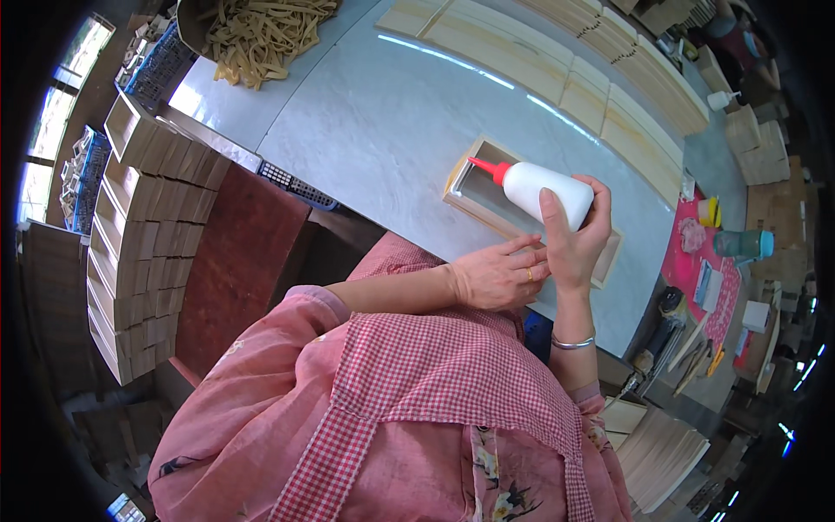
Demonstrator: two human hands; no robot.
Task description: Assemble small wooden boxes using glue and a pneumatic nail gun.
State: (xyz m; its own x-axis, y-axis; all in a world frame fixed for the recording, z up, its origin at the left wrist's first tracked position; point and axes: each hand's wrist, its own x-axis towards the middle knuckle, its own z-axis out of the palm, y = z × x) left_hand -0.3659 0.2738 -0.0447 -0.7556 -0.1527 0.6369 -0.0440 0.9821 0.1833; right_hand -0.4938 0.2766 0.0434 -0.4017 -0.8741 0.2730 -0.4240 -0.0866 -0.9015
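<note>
My right hand (576, 228) is closed around a white squeeze bottle (550, 193) with a red pointed nozzle, tilted so that the tip points left over the far-left end of a small wooden box (477, 205). The open-topped, pale box lies on the table under the bottle, its middle partly hidden by bottle and hands. My left hand (500, 274), with a ring on one finger, is at the near long wall of the box. Its fingers are bent together against that wall, and the fingertips are partly hidden beside my right hand.
Pale wooden boards (504, 43) line the table's far side. Rubber-band-like strips (261, 39) spill from a container at the far left. Stacked wooden boxes (143, 235) stand left of the table (365, 130). A teal-lidded jar (744, 244) and pink cloth are at the right.
</note>
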